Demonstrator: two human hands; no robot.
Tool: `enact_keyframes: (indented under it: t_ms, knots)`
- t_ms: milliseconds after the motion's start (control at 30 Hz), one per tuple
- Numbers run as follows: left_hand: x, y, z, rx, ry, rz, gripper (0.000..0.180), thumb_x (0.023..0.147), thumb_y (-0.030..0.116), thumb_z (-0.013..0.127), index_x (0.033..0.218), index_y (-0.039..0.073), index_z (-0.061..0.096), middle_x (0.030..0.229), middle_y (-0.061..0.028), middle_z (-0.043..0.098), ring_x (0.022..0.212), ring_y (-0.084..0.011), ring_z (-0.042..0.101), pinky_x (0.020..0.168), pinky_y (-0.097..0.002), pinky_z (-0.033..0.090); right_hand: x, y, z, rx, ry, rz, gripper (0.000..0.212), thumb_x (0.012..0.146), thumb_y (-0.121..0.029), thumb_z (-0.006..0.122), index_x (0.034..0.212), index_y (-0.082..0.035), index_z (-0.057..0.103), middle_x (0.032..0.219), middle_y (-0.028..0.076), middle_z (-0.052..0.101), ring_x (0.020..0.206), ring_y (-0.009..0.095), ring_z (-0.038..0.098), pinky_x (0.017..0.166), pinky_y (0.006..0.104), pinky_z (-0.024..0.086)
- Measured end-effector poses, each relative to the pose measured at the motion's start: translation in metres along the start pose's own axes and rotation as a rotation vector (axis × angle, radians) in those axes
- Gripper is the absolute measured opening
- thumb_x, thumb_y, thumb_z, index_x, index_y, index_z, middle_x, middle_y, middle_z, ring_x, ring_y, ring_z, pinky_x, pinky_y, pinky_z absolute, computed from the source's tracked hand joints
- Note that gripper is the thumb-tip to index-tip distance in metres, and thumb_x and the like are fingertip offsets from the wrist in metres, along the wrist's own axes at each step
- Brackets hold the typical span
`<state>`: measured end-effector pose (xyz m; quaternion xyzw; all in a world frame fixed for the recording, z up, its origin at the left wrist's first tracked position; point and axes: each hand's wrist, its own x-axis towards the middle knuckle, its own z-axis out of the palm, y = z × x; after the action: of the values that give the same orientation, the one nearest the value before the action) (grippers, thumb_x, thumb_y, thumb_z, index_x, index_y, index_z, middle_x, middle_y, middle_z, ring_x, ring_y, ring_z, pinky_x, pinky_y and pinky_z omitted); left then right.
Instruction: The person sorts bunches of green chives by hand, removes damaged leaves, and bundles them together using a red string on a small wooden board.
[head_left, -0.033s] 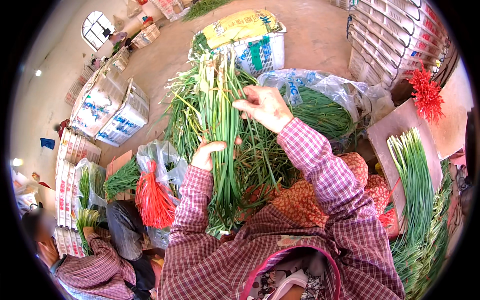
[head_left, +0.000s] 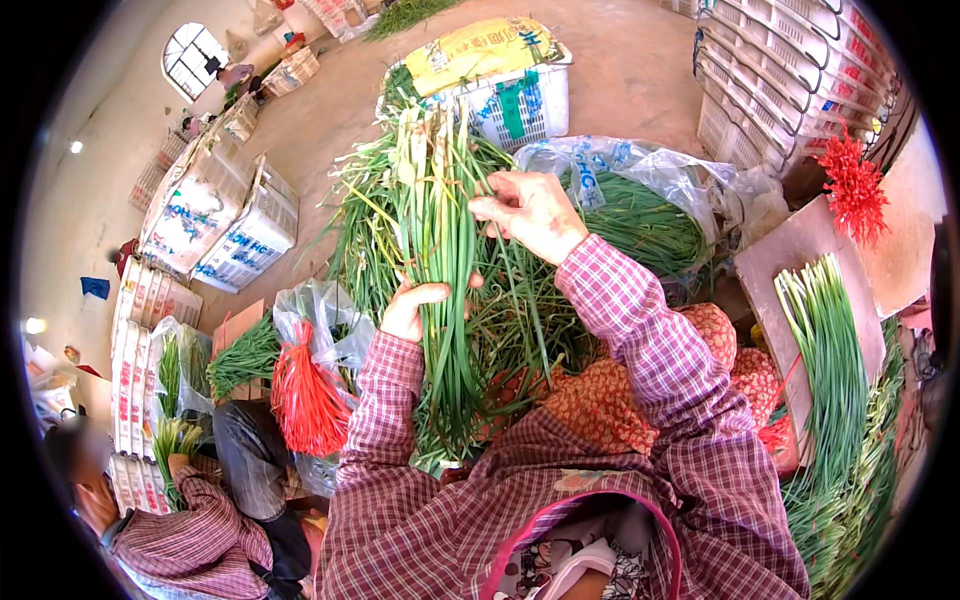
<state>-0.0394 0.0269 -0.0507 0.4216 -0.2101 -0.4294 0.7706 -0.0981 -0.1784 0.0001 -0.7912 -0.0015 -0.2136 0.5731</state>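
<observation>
My left hand [head_left: 408, 308] is closed round a thick bunch of chives [head_left: 440, 250], its thumb lying across the green leaves. The pale root ends point away from me and the leaf tips hang toward my lap. At the bunch's upper right side, my right hand [head_left: 535, 213] pinches a chive stalk [head_left: 520, 290] between thumb and fingers; its long leaf trails downward. Beneath both hands spreads a loose heap of chives [head_left: 365, 225], some stalks yellowed. Part of the heap is hidden by the bunch and my hands.
A clear plastic bag [head_left: 700, 185] of chives lies to the right, beside a board [head_left: 765, 265] bearing a neat bundle [head_left: 825, 350]. Red ties [head_left: 308, 400] hang at left. White crates [head_left: 545, 100] stand ahead and both sides. A co-worker [head_left: 190, 525] sits at lower left.
My right hand has shifted very slightly to the right, with the pinched stalk's leaf moving beneath it. The left hand keeps its hold on the bunch.
</observation>
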Motion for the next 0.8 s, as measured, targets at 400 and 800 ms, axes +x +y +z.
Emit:
enact_keyframes:
  t_ms: [400, 800]
  knots:
    - [-0.034, -0.009, -0.047, 0.093, 0.087, -0.128, 0.057, 0.063, -0.002, 0.061, 0.117, -0.004, 0.043, 0.090, -0.0172, 0.061, 0.074, -0.0260, 0.063, 0.070, -0.0339, 0.050, 0.020, 0.009, -0.078, -0.429, 0.344, -0.261, 0.016, 0.081, -0.016, 0.054, 0.087, -0.006, 0.065, 0.078, 0.013, 0.064, 0.069, 0.021, 0.062, 0.065, 0.0307, 0.050]
    - [-0.011, -0.034, -0.005, 0.335, 0.389, 0.136, 0.043, 0.066, -0.003, 0.066, 0.107, 0.005, 0.054, 0.091, -0.0053, 0.062, 0.080, -0.0145, 0.060, 0.076, -0.0263, 0.047, -0.024, 0.015, -0.006, -0.347, -0.066, 0.094, 0.077, 0.070, -0.062, 0.055, 0.118, -0.003, 0.043, 0.096, 0.014, 0.060, 0.085, 0.027, 0.060, 0.075, 0.0358, 0.047]
